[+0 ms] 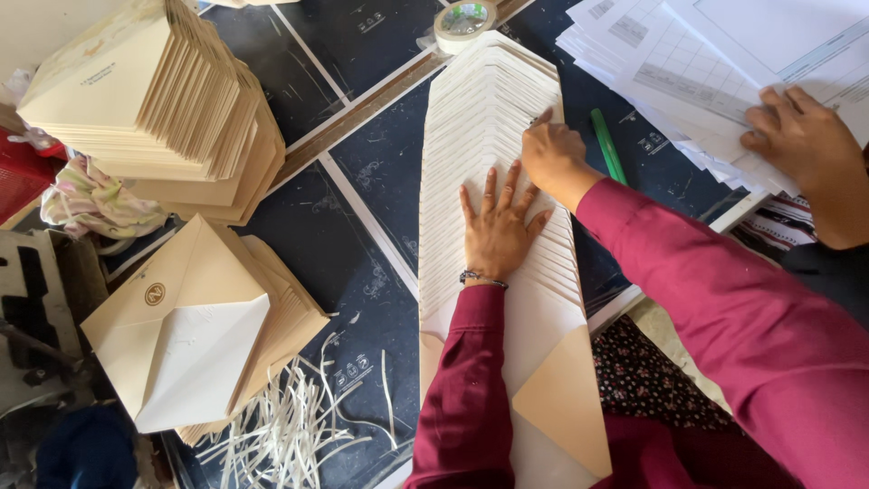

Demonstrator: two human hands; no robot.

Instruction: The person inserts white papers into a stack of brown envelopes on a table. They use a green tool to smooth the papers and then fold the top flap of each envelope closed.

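1. Your left hand (496,231) lies flat with fingers spread wide on the fanned row of envelopes (493,145), gripping nothing. Pressing down like that looks meant to keep the overlapped flaps from sliding.
2. Your right hand (552,154) is curled into a loose fist just beyond the left, resting on the same row near its right edge. Something thin seems pinched in it, but I cannot tell what.
3. The row runs away from you in a long strip, each white flap stepped over the next, so only a narrow band of every flap shows. The nearest envelope shows its tan flap beside your left sleeve.
4. A green pen (607,145) lies just right of the row, near your right wrist.
5. A roll of tape (463,22) sits at the row's far end.
6. Left of the row, well apart, a low pile of cream envelopes (195,335) lies with paper strips (290,426) strewn by it; a tall stack of envelopes (154,100) stands farther off.
7. Right of the row, another person's hand (801,136) rests on the printed sheets (688,63).
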